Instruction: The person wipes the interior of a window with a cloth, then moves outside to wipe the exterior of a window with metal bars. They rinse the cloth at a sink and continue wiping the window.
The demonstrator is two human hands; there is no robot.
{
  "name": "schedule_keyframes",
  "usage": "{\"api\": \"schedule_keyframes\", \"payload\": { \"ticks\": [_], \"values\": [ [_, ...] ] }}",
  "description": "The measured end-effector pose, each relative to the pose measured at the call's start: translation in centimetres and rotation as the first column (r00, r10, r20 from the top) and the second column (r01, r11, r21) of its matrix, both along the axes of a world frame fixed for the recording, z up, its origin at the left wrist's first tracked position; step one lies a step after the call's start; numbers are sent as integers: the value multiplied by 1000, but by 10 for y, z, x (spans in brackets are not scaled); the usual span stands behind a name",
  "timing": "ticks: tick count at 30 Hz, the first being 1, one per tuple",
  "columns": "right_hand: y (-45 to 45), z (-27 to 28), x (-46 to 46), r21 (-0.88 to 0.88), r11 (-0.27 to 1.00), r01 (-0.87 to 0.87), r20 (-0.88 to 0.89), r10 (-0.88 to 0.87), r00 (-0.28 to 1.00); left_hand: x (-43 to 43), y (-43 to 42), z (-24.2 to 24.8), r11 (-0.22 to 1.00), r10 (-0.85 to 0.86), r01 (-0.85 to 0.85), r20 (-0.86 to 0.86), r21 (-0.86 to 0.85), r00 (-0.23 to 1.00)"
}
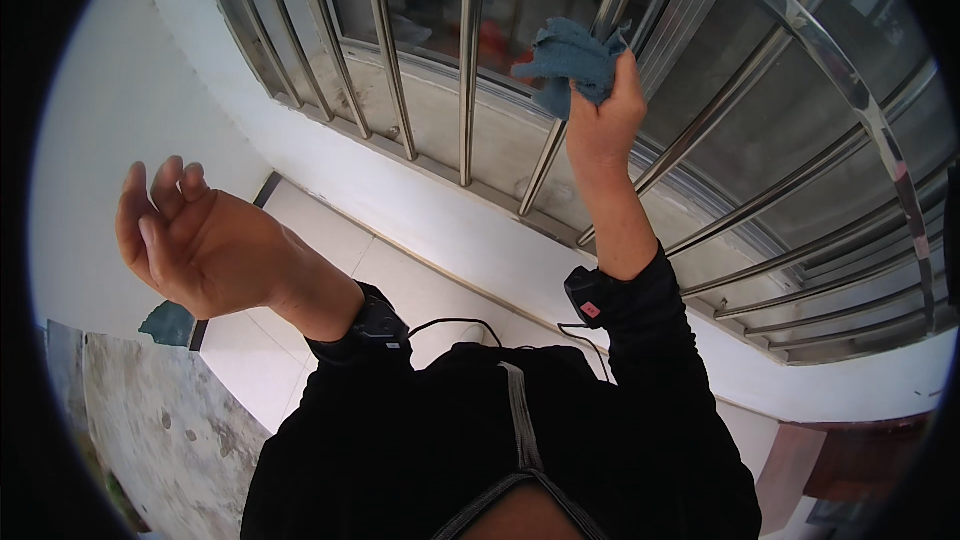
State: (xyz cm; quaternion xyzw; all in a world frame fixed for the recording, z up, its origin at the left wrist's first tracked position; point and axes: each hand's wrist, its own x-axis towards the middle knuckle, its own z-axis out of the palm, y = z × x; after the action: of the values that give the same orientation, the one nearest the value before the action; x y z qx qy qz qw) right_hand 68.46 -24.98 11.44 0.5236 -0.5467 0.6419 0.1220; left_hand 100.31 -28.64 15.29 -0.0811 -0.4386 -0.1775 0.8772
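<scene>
A crumpled blue-green cloth (574, 60) is in my right hand (606, 120), wrapped against one upright metal bar (541, 169) of a window grille. My thumb and fingers close round the cloth, and the fingers are partly hidden behind it. Off to the left, my left hand (202, 240) hangs in the air in front of a white wall (112, 105), palm turned up and fingers loosely curled. Nothing lies in that hand. Dark wrist devices (381, 322) sit on both forearms.
A curved, shiny metal rail (840, 52) crosses the bars at upper right. Behind the grille are a stone-like sill (495, 112) and sliding window glass. Pale floor tiles (330, 240) run below the white ledge (450, 240). A stained concrete surface (165, 420) is at lower left.
</scene>
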Motion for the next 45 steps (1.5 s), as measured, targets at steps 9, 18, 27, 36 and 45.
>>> {"api": "schedule_keyframes", "payload": {
  "ticks": [9,18,27,36,45],
  "values": [
    [41,-109,7,551,826,119,-168,-30,985,-51,-7,20,990,-105,110,59,-92,993],
    [89,-172,33,943,202,-265,154,442,884,-83,34,86,920,-391,378,-300,-104,870],
    [97,-166,24,821,430,-375,237,342,909,-90,68,96,797,-604,581,-201,-165,771],
    [148,-110,-8,589,658,-470,455,210,865,-208,85,21,929,-370,334,469,163,802],
    [216,-57,-40,239,911,-335,611,128,782,-240,114,-25,888,-387,388,857,247,340]
  ]
}}
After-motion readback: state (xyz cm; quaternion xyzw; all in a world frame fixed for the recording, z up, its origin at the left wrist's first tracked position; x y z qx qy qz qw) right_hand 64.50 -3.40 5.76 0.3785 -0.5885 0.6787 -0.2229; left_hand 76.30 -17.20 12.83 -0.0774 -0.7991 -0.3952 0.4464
